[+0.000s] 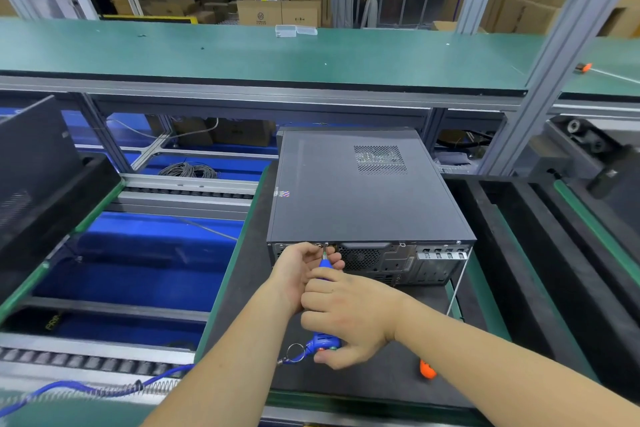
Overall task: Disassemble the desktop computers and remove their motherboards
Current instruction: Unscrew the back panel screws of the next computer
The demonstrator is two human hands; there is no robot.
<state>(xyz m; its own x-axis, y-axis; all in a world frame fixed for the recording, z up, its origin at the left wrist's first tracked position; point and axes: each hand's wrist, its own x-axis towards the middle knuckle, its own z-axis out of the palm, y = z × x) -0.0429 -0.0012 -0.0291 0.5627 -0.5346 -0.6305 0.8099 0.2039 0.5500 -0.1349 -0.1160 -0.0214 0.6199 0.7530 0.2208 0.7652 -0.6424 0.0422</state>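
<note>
A dark grey desktop computer case (pixel 360 191) lies flat on a black mat, its rear panel (pixel 408 262) facing me. My right hand (pixel 349 315) grips a blue electric screwdriver (pixel 323 343), whose bit meets a screw at the top left of the rear panel. My left hand (pixel 304 267) pinches the screwdriver's tip against that screw. The cover is on the case, so the motherboard is hidden.
An orange-handled tool (pixel 427 369) lies on the black mat (pixel 249 288) by my right forearm. A blue coiled cable (pixel 104 388) trails left from the screwdriver. Another dark case (pixel 38 163) stands at the left. A green shelf (pixel 242 52) runs across above.
</note>
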